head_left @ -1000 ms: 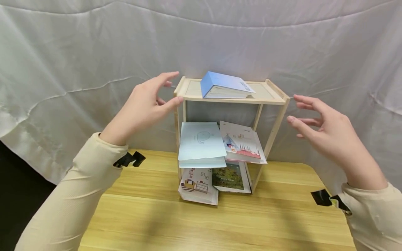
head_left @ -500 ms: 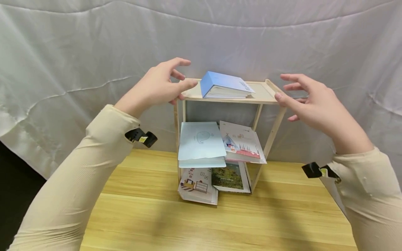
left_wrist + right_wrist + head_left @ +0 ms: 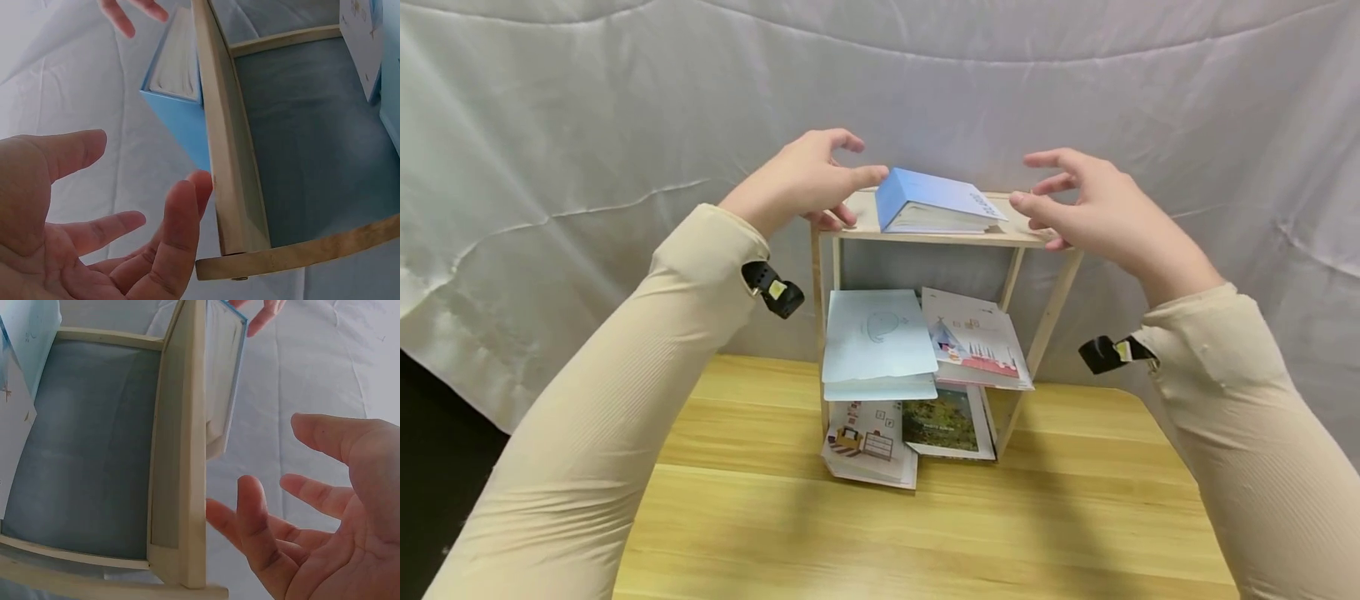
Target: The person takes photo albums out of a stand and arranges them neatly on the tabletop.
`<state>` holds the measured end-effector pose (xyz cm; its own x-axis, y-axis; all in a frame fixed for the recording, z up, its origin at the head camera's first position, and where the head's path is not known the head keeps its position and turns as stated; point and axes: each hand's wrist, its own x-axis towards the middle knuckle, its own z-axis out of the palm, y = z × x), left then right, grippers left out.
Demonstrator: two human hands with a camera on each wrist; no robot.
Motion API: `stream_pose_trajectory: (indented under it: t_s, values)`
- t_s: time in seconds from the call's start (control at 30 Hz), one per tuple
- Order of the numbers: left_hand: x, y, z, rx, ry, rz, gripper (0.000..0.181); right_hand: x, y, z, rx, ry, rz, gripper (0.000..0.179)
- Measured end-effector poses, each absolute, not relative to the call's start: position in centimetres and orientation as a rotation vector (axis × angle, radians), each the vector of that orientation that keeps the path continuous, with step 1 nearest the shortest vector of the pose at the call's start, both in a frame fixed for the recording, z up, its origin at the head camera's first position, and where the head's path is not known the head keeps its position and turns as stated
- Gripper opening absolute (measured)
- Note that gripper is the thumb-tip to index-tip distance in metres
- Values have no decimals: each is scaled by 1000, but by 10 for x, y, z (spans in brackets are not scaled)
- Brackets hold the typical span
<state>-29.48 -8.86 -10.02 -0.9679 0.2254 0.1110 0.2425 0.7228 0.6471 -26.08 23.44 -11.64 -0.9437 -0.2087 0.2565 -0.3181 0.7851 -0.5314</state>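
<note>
A thick blue book (image 3: 936, 200) with dark lettering lies on the top board of a small wooden shelf rack (image 3: 955, 239). To its left is my left hand (image 3: 812, 179), fingers spread and holding nothing, the thumb tip close to the spine. My right hand (image 3: 1090, 208) hovers over the right end of the top board, loosely curved, a gap between it and the book. In the left wrist view, the blue book (image 3: 178, 119) shows beyond my fingertips, which are right at the board's edge. The right wrist view shows my fingers (image 3: 253, 515) beside the board.
A pale blue whale-print book (image 3: 880, 333) and a white illustrated book (image 3: 977, 337) stick out from the middle level. Below lie another illustrated book (image 3: 872, 442) and a photo album (image 3: 947, 421). The rack stands on a wooden table (image 3: 880, 533) before a grey curtain (image 3: 625, 108).
Both hands have risen and moved inward from the rack's sides, coming closer to the blue book from left and right. The books and rack stay where they were.
</note>
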Motion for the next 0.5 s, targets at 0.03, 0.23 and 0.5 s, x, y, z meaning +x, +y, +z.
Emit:
stream_pose_trajectory:
  t_s: [0.03, 0.23, 0.5]
  values:
    - [-297, -88, -100, -382, -2903, -1095, 80, -263, 233, -116, 415, -2801, 882, 81]
    - [-305, -80, -98, -360, -2946, -1150, 83, -279, 224, -114, 417, -2846, 898, 82]
    - [-312, -66, -97, -306, -2999, -1166, 88, -292, 210, -110, 398, -2867, 932, 82]
